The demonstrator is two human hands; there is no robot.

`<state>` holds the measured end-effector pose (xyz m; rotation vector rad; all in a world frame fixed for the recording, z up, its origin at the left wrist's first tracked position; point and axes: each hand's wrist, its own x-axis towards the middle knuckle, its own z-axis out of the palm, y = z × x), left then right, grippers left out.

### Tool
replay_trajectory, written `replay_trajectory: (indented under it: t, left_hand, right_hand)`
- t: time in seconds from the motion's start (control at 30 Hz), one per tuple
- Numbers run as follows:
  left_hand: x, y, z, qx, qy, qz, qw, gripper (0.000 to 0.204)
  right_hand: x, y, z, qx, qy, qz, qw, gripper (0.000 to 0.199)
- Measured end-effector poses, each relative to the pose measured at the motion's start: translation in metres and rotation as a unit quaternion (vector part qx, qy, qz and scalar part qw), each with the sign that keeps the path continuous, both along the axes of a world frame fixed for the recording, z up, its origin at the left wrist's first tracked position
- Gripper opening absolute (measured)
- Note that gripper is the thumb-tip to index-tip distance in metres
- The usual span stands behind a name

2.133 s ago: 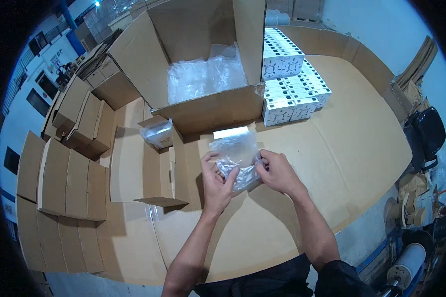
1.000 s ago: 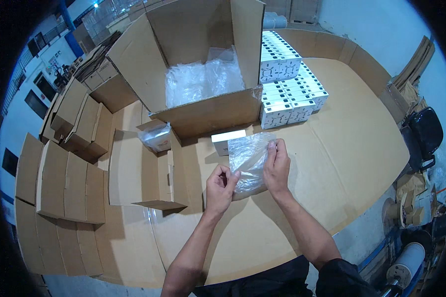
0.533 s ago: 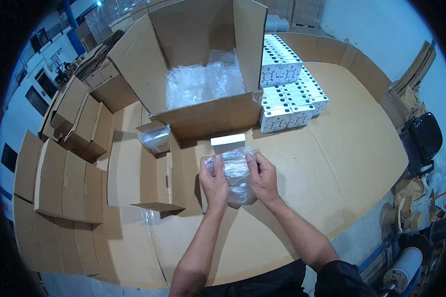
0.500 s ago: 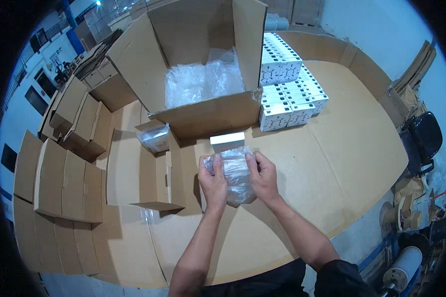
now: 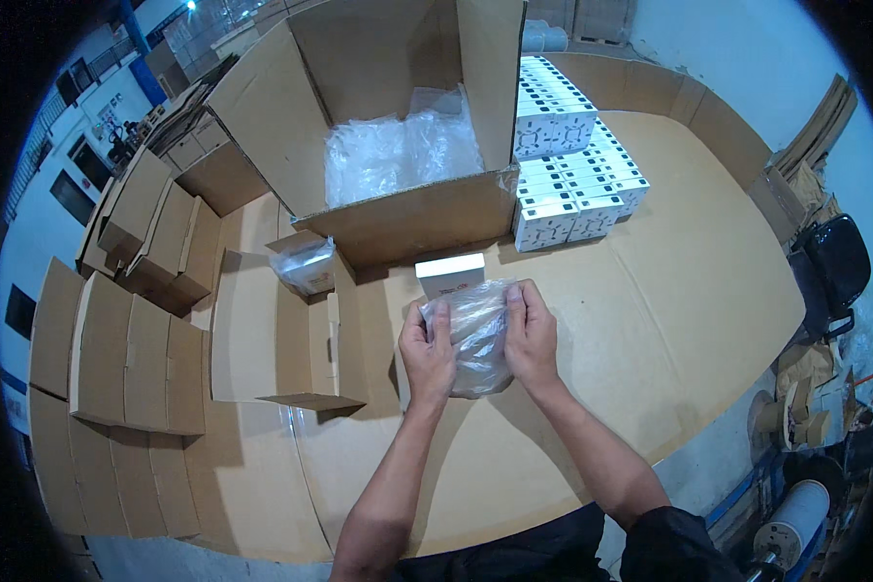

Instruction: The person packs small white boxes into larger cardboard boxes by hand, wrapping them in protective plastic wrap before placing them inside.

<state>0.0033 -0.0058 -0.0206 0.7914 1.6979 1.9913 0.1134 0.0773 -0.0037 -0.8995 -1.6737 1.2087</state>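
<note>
Between my two hands is a crinkled clear plastic bag, held up over the table. My left hand grips its left side with the thumb on top, and my right hand grips the right side the same way. Glare on the plastic hides whether anything is inside. Just beyond the bag stands a small white box, its lower part covered by the bag. To the left, an open cardboard carton has another clear plastic bag at its far end.
A large open cardboard box full of clear plastic bags stands at the far side. Right of it are stacked white boxes. Several folded cartons line the left. The table is covered in cardboard; a black chair stands beyond its right edge.
Both hands have shifted slightly right with the plastic bag, which now looks flatter and wider spread. The view has moved a little too.
</note>
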Motion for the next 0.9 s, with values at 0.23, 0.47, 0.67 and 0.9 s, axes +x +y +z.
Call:
replay_trajectory:
  t: [0.23,0.47,0.67,0.9]
  left_hand:
    - [-0.006,-0.006,0.013,-0.061,0.150,0.060,0.985,0.033]
    - [0.011,-0.010,0.009,-0.097,0.038,0.027,0.994,0.032]
    - [0.008,-0.004,0.004,-0.062,0.143,0.084,0.984,0.034]
    - [0.005,-0.012,0.018,-0.084,0.120,0.014,0.989,0.034]
  right_hand:
    - [-0.002,-0.009,0.010,0.100,-0.052,-0.029,0.993,0.023]
    - [-0.004,-0.003,-0.002,0.097,-0.012,-0.093,0.991,0.023]
    - [-0.004,0.001,-0.016,0.060,-0.017,-0.029,0.998,0.021]
    - [0.004,0.013,0.005,0.008,0.084,-0.043,0.995,0.016]
